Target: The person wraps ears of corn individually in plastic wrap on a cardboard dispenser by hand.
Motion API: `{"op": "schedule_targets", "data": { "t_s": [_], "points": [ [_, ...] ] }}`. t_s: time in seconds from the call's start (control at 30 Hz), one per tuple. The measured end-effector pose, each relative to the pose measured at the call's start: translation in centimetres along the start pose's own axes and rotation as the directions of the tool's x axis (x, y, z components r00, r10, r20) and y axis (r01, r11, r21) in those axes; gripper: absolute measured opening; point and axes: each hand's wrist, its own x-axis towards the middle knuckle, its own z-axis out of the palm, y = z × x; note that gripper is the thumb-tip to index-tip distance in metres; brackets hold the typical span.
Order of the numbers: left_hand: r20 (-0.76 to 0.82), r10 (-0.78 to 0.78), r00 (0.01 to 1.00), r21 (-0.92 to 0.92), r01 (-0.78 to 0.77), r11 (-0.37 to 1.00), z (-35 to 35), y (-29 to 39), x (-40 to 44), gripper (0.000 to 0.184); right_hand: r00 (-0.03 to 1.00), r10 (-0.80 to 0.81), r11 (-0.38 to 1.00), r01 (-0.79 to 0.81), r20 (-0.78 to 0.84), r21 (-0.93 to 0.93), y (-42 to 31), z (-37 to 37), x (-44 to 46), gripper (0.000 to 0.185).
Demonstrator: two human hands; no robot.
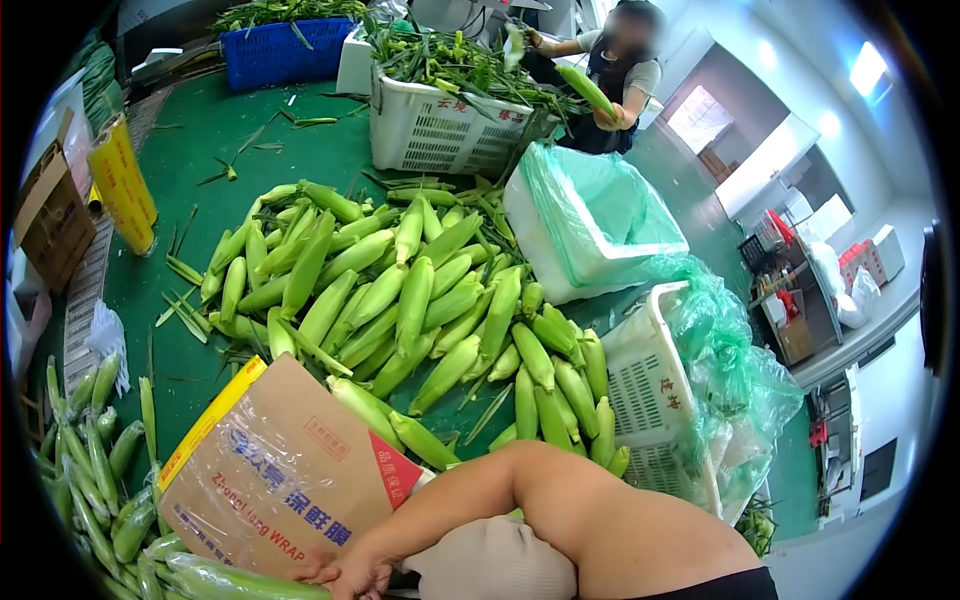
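My right hand (352, 577) is at the bottom edge, its fingers bent at the end of green corn in clear film (240, 580). The frame's edge cuts off part of the hand. I cannot see my left hand. Just above stands a brown carton (290, 455) with printed lettering, a yellow strip and a red corner. Behind the carton, a large heap of corn in green husks (400, 290) lies on the floor. More corn, some of it in clear film, is piled at the lower left (100, 470). Something beige (490, 562) shows beneath my right arm.
Right of the heap are a green-lined white foam box (530, 240) and a white crate (650, 400) with green plastic. Behind are a white crate of leaves (440, 135) and a blue crate (285, 55). A co-worker (625, 75) holds corn. Yellow rolls (125, 185) stand left.
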Motion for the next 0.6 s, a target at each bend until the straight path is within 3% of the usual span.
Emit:
{"op": "schedule_targets", "data": {
  "t_s": [0.23,0.3,0.37,0.43,0.47,0.53,0.57,0.6],
  "points": [
    [0.125,-0.046,0.991,-0.052,0.053,0.997,-1.6,-1.3,0.7,0.061,0.994,-0.106,0.988,0.102,-0.030,-0.115,-0.9,-0.3,-3.1,0.044],
    [0.146,-0.047,0.988,-0.090,0.061,0.994,-2.8,-1.8,1.0,0.062,0.976,-0.188,0.945,0.150,-0.106,-0.291,-1.0,-0.8,-5.2,0.045],
    [0.167,-0.052,0.984,-0.140,0.076,0.987,-4.4,-3.1,1.9,0.062,0.968,-0.191,0.774,0.045,-0.165,-0.631,-0.1,-2.5,-7.1,0.048],
    [0.189,-0.056,0.980,-0.233,0.100,0.967,-7.5,-5.7,3.6,0.063,0.938,-0.172,0.760,-0.067,-0.300,-0.646,-1.0,-3.2,-9.2,0.036],
    [0.265,-0.091,0.960,-0.279,0.166,0.946,-13.3,-12.0,8.4,0.077,0.918,-0.241,0.738,-0.037,-0.315,-0.673,-1.0,-3.3,-9.9,0.033],
    [0.118,0.002,0.993,-0.433,0.050,0.900,-11.1,-9.8,6.7,0.051,0.867,-0.375,0.692,0.025,-0.329,-0.721,-0.3,-3.7,-10.5,0.029],
    [0.039,0.038,0.999,-0.503,-0.013,0.864,-7.4,-7.4,5.0,0.040,0.867,-0.442,0.603,0.099,-0.228,-0.792,0.4,-4.3,-10.6,0.026],
    [-0.185,0.123,0.975,-0.407,-0.189,0.894,-1.3,-2.0,0.6,0.018,0.860,-0.495,0.505,0.170,-0.123,-0.846,1.3,-4.9,-10.7,0.024]
  ]
}}
